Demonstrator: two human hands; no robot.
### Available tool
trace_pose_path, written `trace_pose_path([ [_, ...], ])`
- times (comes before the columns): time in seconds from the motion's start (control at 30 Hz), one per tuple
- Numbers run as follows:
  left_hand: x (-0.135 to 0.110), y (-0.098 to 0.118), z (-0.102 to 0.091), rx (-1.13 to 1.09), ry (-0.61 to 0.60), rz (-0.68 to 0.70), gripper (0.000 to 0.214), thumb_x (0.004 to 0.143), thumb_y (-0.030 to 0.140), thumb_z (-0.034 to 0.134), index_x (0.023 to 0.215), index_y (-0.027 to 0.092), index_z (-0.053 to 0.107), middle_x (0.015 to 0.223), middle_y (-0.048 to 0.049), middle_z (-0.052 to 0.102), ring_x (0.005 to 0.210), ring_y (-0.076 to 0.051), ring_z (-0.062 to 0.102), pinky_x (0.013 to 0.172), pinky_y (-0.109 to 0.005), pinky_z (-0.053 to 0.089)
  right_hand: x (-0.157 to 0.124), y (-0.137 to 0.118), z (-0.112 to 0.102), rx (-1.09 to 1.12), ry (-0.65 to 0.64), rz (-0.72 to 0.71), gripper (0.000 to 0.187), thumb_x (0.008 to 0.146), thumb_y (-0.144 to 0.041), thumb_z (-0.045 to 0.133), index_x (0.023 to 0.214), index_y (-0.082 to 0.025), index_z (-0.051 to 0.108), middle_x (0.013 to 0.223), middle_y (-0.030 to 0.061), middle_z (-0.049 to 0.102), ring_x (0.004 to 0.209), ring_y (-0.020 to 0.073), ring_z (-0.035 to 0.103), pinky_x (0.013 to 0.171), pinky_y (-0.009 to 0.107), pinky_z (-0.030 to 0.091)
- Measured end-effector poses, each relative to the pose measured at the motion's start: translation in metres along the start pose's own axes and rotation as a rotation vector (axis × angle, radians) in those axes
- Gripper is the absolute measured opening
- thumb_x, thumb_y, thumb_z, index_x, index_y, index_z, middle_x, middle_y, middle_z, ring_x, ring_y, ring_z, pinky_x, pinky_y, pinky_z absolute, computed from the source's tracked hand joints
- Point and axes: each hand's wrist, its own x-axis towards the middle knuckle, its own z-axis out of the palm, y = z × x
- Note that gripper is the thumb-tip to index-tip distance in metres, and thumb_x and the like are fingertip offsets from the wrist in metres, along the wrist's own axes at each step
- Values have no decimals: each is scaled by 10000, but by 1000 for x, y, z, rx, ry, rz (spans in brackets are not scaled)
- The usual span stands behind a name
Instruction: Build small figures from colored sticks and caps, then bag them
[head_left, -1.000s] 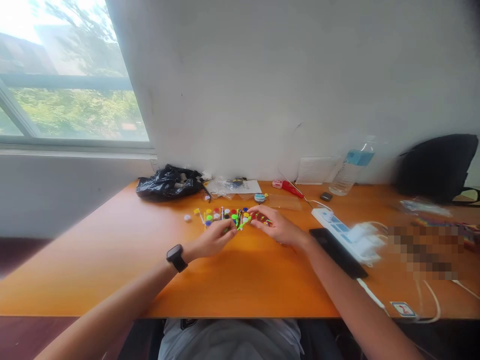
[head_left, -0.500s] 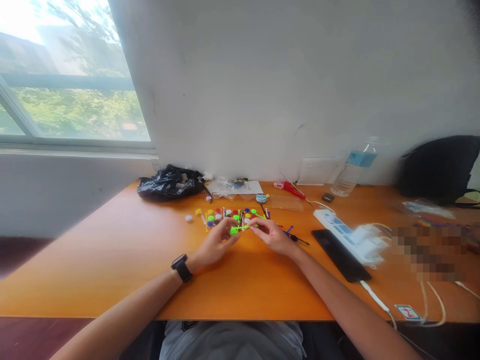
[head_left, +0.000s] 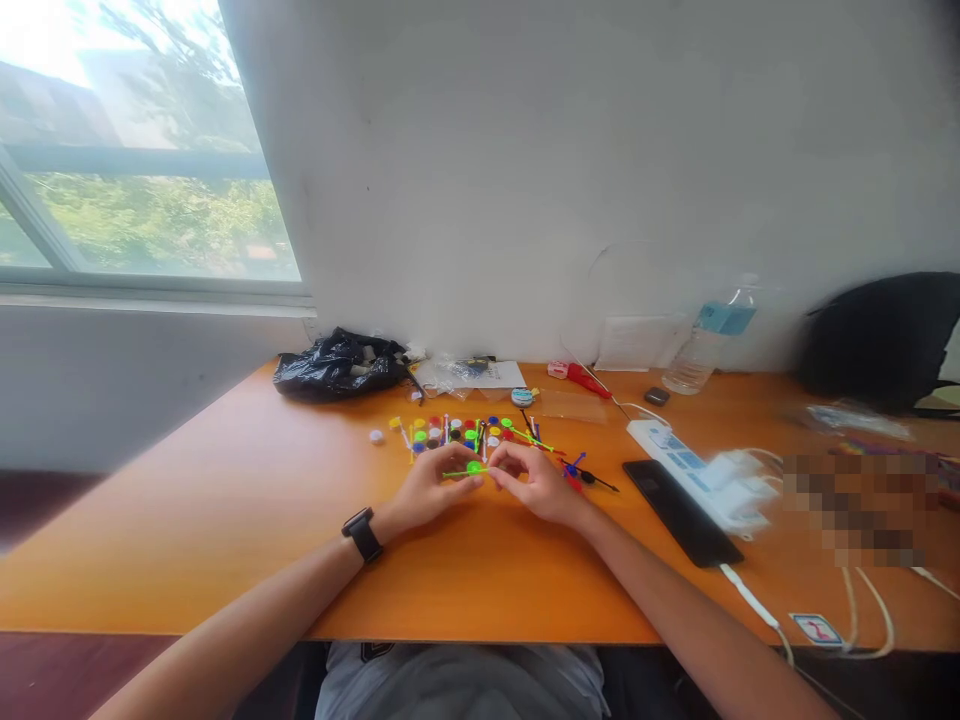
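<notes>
Both my hands meet over the middle of the orange desk. My left hand, with a black watch on its wrist, and my right hand pinch the two ends of a green stick-and-disc piece held level between them. Just behind it lies a scatter of small coloured discs and thin sticks. A blue, red and black stick cluster lies to the right of my right hand.
A black plastic bag and papers sit by the wall. To the right are a red tool, a water bottle, a white power strip, a black phone with cable, and a dark bag.
My hands have drawn back toward me from the pile, bringing the green piece with them. The sticks to the right of my right hand are now uncovered.
</notes>
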Motion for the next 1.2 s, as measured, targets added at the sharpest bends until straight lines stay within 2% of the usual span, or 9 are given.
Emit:
trace_pose_path([
  [0.23, 0, -3, -2, 204, 38, 157, 229, 973, 409, 697, 1062, 203, 742, 1026, -95, 771, 920, -224, 714, 836, -351, 591, -3, 7, 2, -117, 17, -37, 245, 1018, -464, 598, 958, -232, 652, 824, 12, 609, 727, 173, 538, 691, 308, 450],
  [0.37, -1, -5, -4, 326, 66, 227, 144, 965, 350, 709, 1043, 232, 739, 1037, -78, 776, 932, -224, 717, 851, -357, 577, -4, 7, 3, -136, 23, -48, 218, 1014, -435, 597, 941, -235, 648, 792, 6, 598, 709, 174, 533, 675, 310, 441],
  [0.67, -3, -7, -7, 414, 60, 258, 111, 942, 301, 727, 1016, 219, 736, 1014, -80, 778, 899, -218, 708, 823, -339, 563, -5, 2, 6, -154, -2, -56, 158, 1021, -340, 587, 930, -218, 628, 775, -8, 576, 682, 153, 502, 654, 294, 414],
  [0.83, -4, -4, -5, 408, 99, 260, 83, 934, 260, 717, 969, 186, 725, 897, -62, 761, 789, -175, 678, 752, -290, 545, -5, -1, 7, -169, 17, -72, 155, 1034, -331, 580, 950, -213, 632, 797, -1, 593, 698, 155, 509, 670, 295, 420],
  [0.93, -5, 2, -3, 341, 80, 231, 114, 939, 281, 716, 985, 177, 725, 901, -65, 757, 794, -174, 678, 758, -288, 550, -5, 0, 6, -143, 16, -79, 147, 1035, -333, 589, 964, -215, 640, 810, 3, 597, 716, 161, 516, 690, 299, 429],
  [1.07, -5, 13, -4, 36, 6, 76, 301, 967, 363, 709, 1200, 173, 718, 1071, -98, 762, 948, -211, 704, 872, -327, 571, -3, 2, 4, -65, 33, -103, 165, 1044, -353, 587, 971, -218, 645, 848, 10, 599, 750, 166, 530, 718, 298, 441],
  [1.2, -2, 16, -7, -195, -15, -77, 284, 978, 402, 707, 1118, 163, 773, 1041, -92, 757, 915, -204, 700, 878, -331, 557, 1, 0, 0, -15, 94, -140, 184, 1047, -370, 590, 971, -215, 652, 929, 31, 621, 843, 183, 571, 780, 303, 464],
])
